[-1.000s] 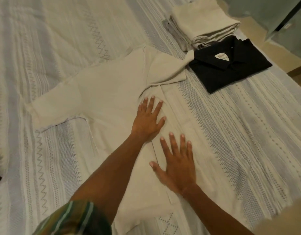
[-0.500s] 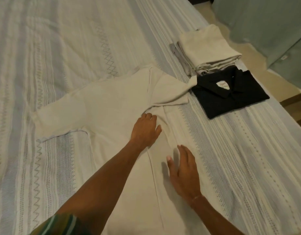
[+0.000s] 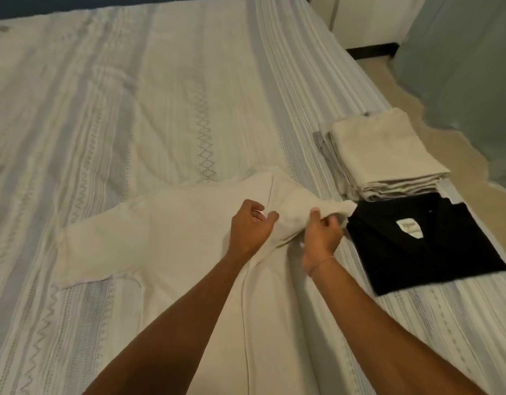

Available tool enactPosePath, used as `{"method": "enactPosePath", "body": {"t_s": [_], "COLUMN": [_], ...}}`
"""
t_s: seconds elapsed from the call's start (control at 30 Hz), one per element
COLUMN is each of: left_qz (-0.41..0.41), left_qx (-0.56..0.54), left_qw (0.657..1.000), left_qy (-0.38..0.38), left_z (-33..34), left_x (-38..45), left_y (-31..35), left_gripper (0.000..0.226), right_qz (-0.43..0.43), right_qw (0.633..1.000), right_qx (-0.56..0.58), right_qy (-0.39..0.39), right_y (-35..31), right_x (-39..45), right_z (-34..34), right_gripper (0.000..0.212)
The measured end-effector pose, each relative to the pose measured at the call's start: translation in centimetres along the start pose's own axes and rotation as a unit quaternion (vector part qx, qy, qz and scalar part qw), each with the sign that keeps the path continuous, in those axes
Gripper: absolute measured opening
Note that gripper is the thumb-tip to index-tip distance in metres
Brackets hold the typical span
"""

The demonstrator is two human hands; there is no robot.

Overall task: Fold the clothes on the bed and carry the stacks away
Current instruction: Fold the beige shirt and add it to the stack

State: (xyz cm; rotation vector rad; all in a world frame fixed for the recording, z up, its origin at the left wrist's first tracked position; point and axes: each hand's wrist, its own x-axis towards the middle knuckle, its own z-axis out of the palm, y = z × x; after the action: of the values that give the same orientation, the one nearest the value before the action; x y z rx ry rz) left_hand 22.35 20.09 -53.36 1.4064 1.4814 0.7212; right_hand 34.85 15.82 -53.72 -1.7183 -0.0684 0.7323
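A cream short-sleeved shirt (image 3: pixel 172 238) lies spread on the bed, its right side folded in over the body. My right hand (image 3: pixel 321 238) grips the folded-in right sleeve (image 3: pixel 300 206) and lifts it slightly. My left hand (image 3: pixel 250 229) has curled fingers at the shirt's chest beside that sleeve, pinching the cloth. The left sleeve (image 3: pixel 83 252) lies flat to the left. A folded black polo shirt (image 3: pixel 422 252) sits to the right. Behind it stands a stack of folded cream clothes (image 3: pixel 380 155).
The bed wears a white and grey striped cover (image 3: pixel 132 109) with wide open space to the left and back. The bed's right edge runs past the stacks, with tan floor (image 3: pixel 388 75) and a grey-green curtain (image 3: pixel 468 61) beyond.
Both hands left the flat shirt body and moved up to the folded right sleeve. The right hand took hold of the sleeve and raised it; the left hand's fingers curled beside it.
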Motion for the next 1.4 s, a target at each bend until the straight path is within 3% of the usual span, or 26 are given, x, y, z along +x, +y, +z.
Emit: {"method": "enactPosePath", "body": {"t_s": [0.07,0.13,0.2,0.27,0.3,0.33,0.4,0.5,0.67,0.83,1.03,1.13,1.2,1.3,1.33,1.4], "left_qz": [-0.082,-0.129,-0.14,-0.171,-0.187,-0.192,-0.202,-0.218,-0.227,-0.221,-0.181,-0.197,-0.231,-0.298,-0.31,-0.334], "left_qx": [-0.109,-0.207,-0.287,-0.334,-0.349,-0.359,-0.38,-0.397,-0.404,-0.481,-0.514,-0.555,-0.534,-0.423,-0.393,-0.332], "left_qw": [0.989,0.958,0.929,0.916,0.913,0.912,0.902,0.888,0.881,0.839,0.826,0.798,0.804,0.848,0.858,0.871], "left_qy": [-0.06,-0.149,-0.189,-0.142,-0.097,-0.041,0.039,0.08,0.098,0.125,0.145,0.125,0.118,0.11,0.116,0.141], "left_z": [-1.0,-2.6,-4.7,-6.4,-7.1,-7.5,-8.3,-9.3,-9.6,-10.4,-12.9,-14.1,-15.0,-15.9,-16.1,-16.5], "left_x": [1.5,3.1,4.4,5.4,5.7,6.2,6.8,7.0,6.3,6.9,7.0,7.1,7.3,8.5,9.0,9.9], "left_y": [1.8,2.9,2.7,1.9,1.1,-0.1,-2.1,-4.0,-5.9,-7.4,-8.3,-9.8,-9.5,-8.3,-7.9,-7.2], "left_gripper": [0.056,0.064,0.068,0.08,0.08,0.07,0.045,0.037,0.033,0.042,0.05,0.024,0.004,0.066,0.069,0.044], "right_qz": [-0.123,-0.233,-0.347,-0.422,-0.441,-0.442,-0.416,-0.393,-0.4,-0.434,-0.407,-0.393,-0.385,-0.419,-0.458,-0.528], "right_qw": [0.99,0.958,0.876,0.782,0.761,0.765,0.81,0.845,0.785,0.707,0.651,0.62,0.612,0.622,0.632,0.658], "right_qx": [-0.058,-0.112,-0.209,-0.267,-0.266,-0.251,-0.218,-0.238,-0.396,-0.512,-0.601,-0.637,-0.65,-0.63,-0.592,-0.47], "right_qy": [-0.028,-0.124,-0.264,-0.373,-0.394,-0.396,-0.352,-0.273,-0.258,-0.224,-0.224,-0.234,-0.232,-0.201,-0.202,-0.258], "right_y": [-0.9,-0.9,-0.1,1.3,2.1,2.8,4.1,6.0,7.5,7.2,5.0,3.8,3.3,3.7,4.5,6.1], "right_x": [-1.4,-2.9,-3.9,-4.4,-4.4,-4.5,-4.3,-2.4,0.3,1.6,4.6,6.1,6.1,3.5,2.0,-1.8], "right_z": [2.1,4.7,6.8,7.9,7.9,7.7,7.0,6.7,8.3,9.5,12.2,13.5,13.9,13.5,12.9,12.1], "right_gripper": [0.01,0.019,0.031,0.037,0.039,0.041,0.041,0.042,0.05,0.069,0.094,0.103,0.105,0.092,0.086,0.075]}}
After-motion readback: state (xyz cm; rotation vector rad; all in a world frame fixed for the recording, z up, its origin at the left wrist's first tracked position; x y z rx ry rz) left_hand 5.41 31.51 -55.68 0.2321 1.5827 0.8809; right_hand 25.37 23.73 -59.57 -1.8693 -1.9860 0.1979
